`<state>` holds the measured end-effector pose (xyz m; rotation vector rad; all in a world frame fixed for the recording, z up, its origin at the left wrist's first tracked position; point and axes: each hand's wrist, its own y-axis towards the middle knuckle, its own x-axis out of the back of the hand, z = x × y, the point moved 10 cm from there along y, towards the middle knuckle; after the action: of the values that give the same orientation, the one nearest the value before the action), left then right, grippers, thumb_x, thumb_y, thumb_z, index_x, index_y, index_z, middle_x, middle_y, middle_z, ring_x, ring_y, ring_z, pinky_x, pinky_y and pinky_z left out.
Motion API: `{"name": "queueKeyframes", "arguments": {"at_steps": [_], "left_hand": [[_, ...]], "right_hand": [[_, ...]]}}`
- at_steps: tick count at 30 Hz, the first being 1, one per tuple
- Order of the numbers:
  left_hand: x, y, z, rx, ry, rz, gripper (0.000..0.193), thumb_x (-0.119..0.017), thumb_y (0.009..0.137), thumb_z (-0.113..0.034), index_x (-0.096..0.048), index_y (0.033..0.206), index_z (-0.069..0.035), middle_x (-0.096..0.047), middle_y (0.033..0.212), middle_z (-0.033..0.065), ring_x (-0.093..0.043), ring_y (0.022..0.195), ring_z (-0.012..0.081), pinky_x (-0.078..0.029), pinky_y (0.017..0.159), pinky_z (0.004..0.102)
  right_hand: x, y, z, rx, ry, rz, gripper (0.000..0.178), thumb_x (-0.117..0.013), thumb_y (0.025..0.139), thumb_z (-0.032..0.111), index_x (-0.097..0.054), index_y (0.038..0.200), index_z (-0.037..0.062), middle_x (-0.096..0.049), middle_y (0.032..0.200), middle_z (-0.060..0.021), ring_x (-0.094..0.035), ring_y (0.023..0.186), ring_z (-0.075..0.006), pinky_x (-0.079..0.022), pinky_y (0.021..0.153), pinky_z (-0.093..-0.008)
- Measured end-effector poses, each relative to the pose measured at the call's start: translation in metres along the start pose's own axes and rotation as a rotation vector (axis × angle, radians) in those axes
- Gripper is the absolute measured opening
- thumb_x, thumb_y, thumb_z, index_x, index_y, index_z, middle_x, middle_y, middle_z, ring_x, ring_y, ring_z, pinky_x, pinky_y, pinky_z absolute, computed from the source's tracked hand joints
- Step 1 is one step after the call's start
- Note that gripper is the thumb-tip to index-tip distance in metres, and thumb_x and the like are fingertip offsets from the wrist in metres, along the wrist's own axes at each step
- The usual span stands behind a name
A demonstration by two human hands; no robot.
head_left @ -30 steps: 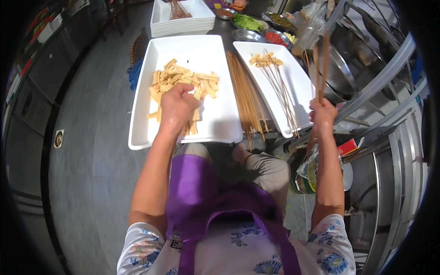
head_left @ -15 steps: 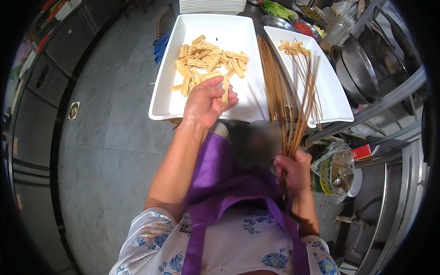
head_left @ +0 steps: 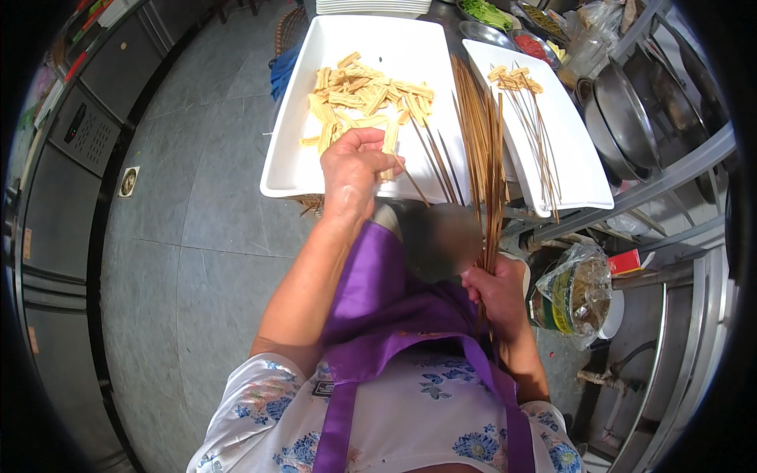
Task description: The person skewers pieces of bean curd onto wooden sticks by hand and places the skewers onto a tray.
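Observation:
Over the near edge of a large white tray (head_left: pixel 285 162), my left hand (head_left: pixel 348 172) pinches a pale yellow tofu skin stick (head_left: pixel 390 140) upright between thumb and fingers. A pile of similar sticks (head_left: pixel 371 93) lies in that tray. Lower right, my right hand (head_left: pixel 501 293) is closed around a bundle of thin brown skewers (head_left: pixel 492 209). A few skewers fan out leftward from it. One single skewer (head_left: pixel 412 181) slants up to the held stick; whether its tip has pierced it I cannot tell. A blurred patch hides part of the area between my hands.
Several filled skewers (head_left: pixel 516 80) rest in a narrower white tray (head_left: pixel 582 169) on the right. Loose skewers (head_left: pixel 469 102) lie between the trays. Metal bowls (head_left: pixel 623 114) stand on a rack at far right. Beneath is a bucket with a plastic bag (head_left: pixel 582 292). Stacked white trays (head_left: pixel 371 6) sit behind.
The skewer bundle in my right hand has swung left and become more upright, with some skewers now fanned toward my left hand. One skewer now reaches the stick that my left hand still holds.

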<state>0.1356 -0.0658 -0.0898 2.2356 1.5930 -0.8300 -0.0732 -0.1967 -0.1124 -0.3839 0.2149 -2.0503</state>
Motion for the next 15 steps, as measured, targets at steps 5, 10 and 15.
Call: {"name": "queueKeyframes", "arguments": {"at_steps": [5, 10, 15], "left_hand": [[0.003, -0.003, -0.008, -0.127, 0.151, -0.020, 0.023, -0.053, 0.062, 0.013, -0.055, 0.084, 0.008, -0.056, 0.069, 0.0109, -0.056, 0.057, 0.0156, -0.045, 0.052, 0.0238], [0.008, -0.006, -0.015, -0.279, 0.413, -0.071, 0.021, -0.056, 0.062, 0.008, -0.059, 0.082, 0.005, -0.057, 0.067, 0.0066, -0.052, 0.058, 0.0105, -0.042, 0.055, 0.0214], [0.009, -0.008, -0.012, -0.294, 0.377, -0.084, 0.019, -0.057, 0.062, 0.006, -0.060, 0.081, 0.004, -0.057, 0.066, 0.0063, -0.052, 0.060, 0.0110, -0.042, 0.056, 0.0232]], "right_hand": [[-0.002, 0.000, 0.001, -0.007, -0.006, 0.013, 0.010, -0.060, 0.073, 0.008, -0.058, 0.078, 0.0003, -0.053, 0.058, -0.0005, -0.044, 0.045, -0.0037, -0.034, 0.040, -0.0176], [-0.004, 0.000, 0.000, -0.019, -0.004, 0.014, 0.009, -0.059, 0.073, 0.007, -0.057, 0.079, 0.0001, -0.052, 0.058, 0.0000, -0.043, 0.045, -0.0034, -0.034, 0.041, -0.0173], [-0.005, 0.000, 0.002, -0.039, -0.029, -0.023, 0.008, -0.060, 0.073, 0.005, -0.057, 0.079, 0.0000, -0.052, 0.057, 0.0003, -0.043, 0.045, -0.0033, -0.034, 0.041, -0.0172]]}}
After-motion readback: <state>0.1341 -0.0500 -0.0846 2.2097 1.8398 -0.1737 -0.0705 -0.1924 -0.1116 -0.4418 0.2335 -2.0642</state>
